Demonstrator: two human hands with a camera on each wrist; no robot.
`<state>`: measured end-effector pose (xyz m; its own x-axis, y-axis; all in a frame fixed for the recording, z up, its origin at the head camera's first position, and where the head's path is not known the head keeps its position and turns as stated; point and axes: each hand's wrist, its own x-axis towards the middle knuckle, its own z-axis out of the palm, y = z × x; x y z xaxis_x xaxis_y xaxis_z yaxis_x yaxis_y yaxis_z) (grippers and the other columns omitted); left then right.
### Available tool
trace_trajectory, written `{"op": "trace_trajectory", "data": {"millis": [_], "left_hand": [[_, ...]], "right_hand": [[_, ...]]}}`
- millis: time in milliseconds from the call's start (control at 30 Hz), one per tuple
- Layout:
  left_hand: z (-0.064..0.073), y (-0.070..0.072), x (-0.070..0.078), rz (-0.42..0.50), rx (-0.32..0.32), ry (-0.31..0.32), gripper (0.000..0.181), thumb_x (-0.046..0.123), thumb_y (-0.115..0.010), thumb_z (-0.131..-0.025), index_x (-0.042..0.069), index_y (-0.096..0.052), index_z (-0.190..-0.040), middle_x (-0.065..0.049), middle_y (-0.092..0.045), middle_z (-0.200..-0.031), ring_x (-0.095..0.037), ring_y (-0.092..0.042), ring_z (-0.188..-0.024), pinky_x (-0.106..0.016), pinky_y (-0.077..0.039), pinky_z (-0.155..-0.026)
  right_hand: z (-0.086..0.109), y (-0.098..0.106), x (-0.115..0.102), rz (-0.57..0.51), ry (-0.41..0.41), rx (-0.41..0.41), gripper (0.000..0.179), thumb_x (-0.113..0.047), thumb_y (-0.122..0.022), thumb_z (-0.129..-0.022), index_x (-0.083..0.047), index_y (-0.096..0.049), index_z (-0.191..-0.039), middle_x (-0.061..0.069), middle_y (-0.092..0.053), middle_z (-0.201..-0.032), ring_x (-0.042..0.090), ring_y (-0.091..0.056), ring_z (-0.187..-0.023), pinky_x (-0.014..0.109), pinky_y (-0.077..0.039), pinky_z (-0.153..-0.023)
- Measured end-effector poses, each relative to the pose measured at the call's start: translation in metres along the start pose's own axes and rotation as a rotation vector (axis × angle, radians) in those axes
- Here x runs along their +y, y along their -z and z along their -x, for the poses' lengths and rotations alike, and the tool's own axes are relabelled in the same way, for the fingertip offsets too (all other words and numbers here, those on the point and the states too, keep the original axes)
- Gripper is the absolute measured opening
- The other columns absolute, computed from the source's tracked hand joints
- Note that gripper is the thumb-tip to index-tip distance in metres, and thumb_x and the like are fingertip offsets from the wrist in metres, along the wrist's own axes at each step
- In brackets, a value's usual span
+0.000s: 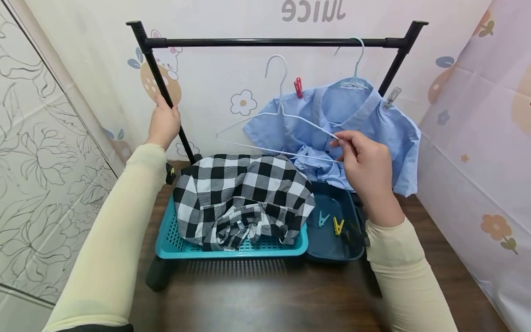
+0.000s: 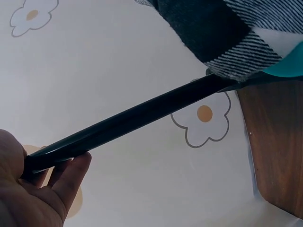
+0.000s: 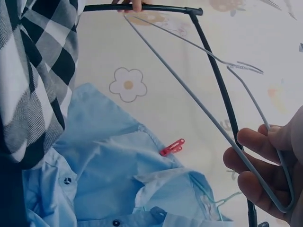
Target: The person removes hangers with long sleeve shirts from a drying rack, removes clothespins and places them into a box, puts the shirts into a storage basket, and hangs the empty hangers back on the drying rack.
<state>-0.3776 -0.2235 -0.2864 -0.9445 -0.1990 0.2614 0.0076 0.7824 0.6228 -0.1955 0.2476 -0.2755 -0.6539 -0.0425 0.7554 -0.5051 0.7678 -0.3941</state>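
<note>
My left hand (image 1: pixel 163 123) grips the black left upright (image 1: pixel 155 72) of a garment rack; the left wrist view shows thumb and fingers around the pole. A thin pale clothes hanger (image 1: pixel 286 70) is held up by its right corner in my right hand (image 1: pixel 367 168). Its hook points up, below the rack's bar (image 1: pixel 257 42), and no garment is on it. Behind the hanger, a light blue shirt (image 1: pixel 356 113) hangs from a second hanger (image 1: pixel 357 67) on the bar. A black-and-white checked shirt (image 1: pixel 265 177) lies bunched in a turquoise basket (image 1: pixel 232 253).
A red clothespin (image 1: pixel 298 87) and a grey one (image 1: pixel 392 97) are clipped on the blue shirt's shoulders. Right of the basket, a dark blue tray (image 1: pixel 327 251) holds a turquoise clothespin (image 1: pixel 323 219) and a yellow clothespin (image 1: pixel 338 226). Both containers stand on a brown wooden surface (image 1: pixel 257 295).
</note>
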Motion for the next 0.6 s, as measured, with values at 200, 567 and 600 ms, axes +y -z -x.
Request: {"op": "trace_trajectory", "data": {"millis": [200, 567, 600], "left_hand": [[0.000, -0.003, -0.002, 0.006, -0.009, 0.006, 0.068, 0.034, -0.025, -0.110, 0.004, 0.008, -0.161, -0.031, -0.057, -0.136, -0.039, -0.065, -0.118, -0.049, -0.054, -0.097], [-0.002, -0.008, -0.004, 0.010, 0.016, 0.010, 0.070, 0.030, -0.031, -0.107, 0.004, 0.004, -0.161, -0.031, -0.060, -0.131, -0.041, -0.066, -0.111, -0.050, -0.054, -0.095], [-0.002, -0.008, -0.004, 0.008, 0.015, 0.014, 0.070, 0.030, -0.032, -0.107, 0.004, 0.005, -0.161, -0.031, -0.060, -0.131, -0.041, -0.066, -0.111, -0.050, -0.054, -0.095]], "right_hand": [[-0.018, -0.003, -0.006, 0.045, -0.011, 0.010, 0.026, -0.019, -0.057, -0.106, -0.004, -0.075, -0.117, 0.009, -0.079, -0.099, 0.025, -0.071, -0.067, 0.009, -0.036, -0.057], [-0.056, -0.015, -0.016, 0.117, -0.034, -0.013, 0.031, -0.025, -0.051, -0.108, -0.007, -0.074, -0.119, 0.005, -0.079, -0.102, 0.021, -0.066, -0.068, 0.026, -0.034, -0.052], [-0.060, -0.016, -0.017, 0.111, -0.047, -0.019, 0.031, -0.025, -0.051, -0.108, -0.008, -0.074, -0.119, 0.005, -0.079, -0.103, 0.021, -0.065, -0.068, 0.026, -0.034, -0.053]]}}
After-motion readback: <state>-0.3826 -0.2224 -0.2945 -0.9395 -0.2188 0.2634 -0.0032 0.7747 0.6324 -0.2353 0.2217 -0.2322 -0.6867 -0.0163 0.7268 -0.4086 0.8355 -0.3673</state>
